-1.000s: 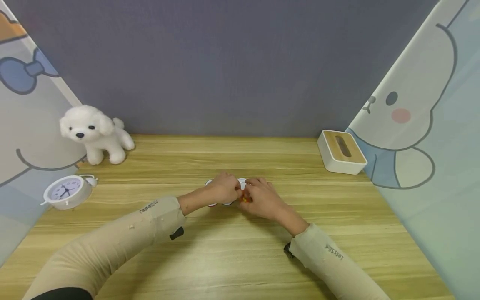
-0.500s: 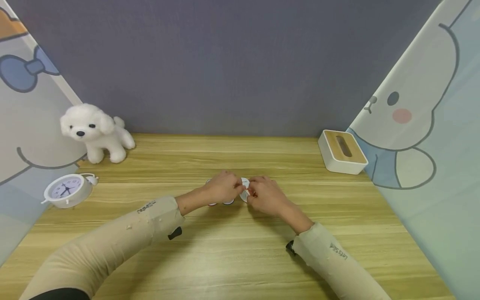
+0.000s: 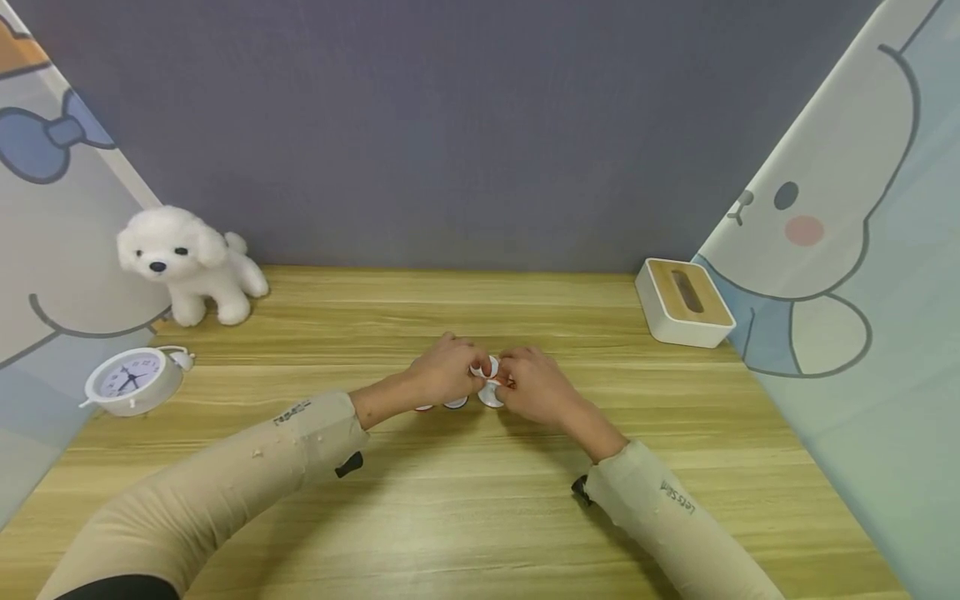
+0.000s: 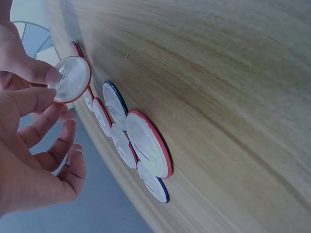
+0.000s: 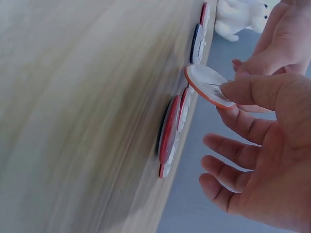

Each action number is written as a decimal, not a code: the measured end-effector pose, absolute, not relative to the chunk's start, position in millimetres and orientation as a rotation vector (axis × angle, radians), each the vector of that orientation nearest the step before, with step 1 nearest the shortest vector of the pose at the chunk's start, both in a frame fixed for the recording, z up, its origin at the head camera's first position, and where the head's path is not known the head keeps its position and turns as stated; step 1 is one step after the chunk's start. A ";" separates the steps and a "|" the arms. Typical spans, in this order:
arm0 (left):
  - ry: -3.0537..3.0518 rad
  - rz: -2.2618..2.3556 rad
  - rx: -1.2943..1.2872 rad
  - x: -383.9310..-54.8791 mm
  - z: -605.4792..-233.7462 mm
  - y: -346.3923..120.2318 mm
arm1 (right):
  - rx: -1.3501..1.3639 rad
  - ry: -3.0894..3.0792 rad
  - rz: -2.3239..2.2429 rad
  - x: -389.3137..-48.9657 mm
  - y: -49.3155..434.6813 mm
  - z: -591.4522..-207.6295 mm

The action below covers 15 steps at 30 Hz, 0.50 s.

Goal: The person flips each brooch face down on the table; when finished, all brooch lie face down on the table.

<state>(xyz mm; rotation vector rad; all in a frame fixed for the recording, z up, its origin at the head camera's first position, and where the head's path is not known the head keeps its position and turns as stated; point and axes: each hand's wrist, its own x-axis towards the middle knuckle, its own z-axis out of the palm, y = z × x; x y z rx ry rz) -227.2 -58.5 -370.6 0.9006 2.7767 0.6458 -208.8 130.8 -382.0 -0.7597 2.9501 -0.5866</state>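
Observation:
A round pin-back button badge [image 4: 77, 80] with a white back and orange-red rim is held above the table, its pin side showing in both wrist views. The right hand [image 3: 536, 385] pinches it, the thumb lying across the back beside the pin in the right wrist view. From the other side the left hand [image 3: 446, 371] holds the badge's edge near the pin between thumb and index finger; its other fingers are loosely bent. Below lie several more badges, white backs up, among them a red-rimmed badge [image 4: 148, 145] and a dark-rimmed badge [image 4: 115, 104].
The hands work over a wood-grain table [image 3: 480, 508]. At the left stand a white plush dog [image 3: 195, 267] and a white alarm clock [image 3: 135, 382]. A white tissue box [image 3: 684, 304] with a wooden lid sits at the back right, before a grey back panel [image 3: 480, 133].
The held badge has turned: an orange and yellow patch seen between the hands a second ago is now out of sight, and white shows there. Both hands stay nearly in place.

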 end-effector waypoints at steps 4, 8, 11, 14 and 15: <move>2.751 0.635 0.966 -228.2 -369.7 -58.6 | -0.751 2.936 -0.602 -208.7 128.9 -379.6; 2.753 0.601 1.011 -228.1 -369.0 -59.0 | -0.742 2.917 -0.626 -208.8 129.0 -378.5; 2.752 0.597 1.014 -227.5 -368.8 -59.3 | -0.753 2.908 -0.628 -209.1 130.9 -378.4; 2.744 0.613 0.972 -227.5 -369.6 -59.8 | -0.768 2.913 -0.598 -209.3 133.6 -378.1; 2.738 0.623 0.946 -227.6 -370.0 -60.0 | -0.770 2.915 -0.584 -209.4 134.6 -378.0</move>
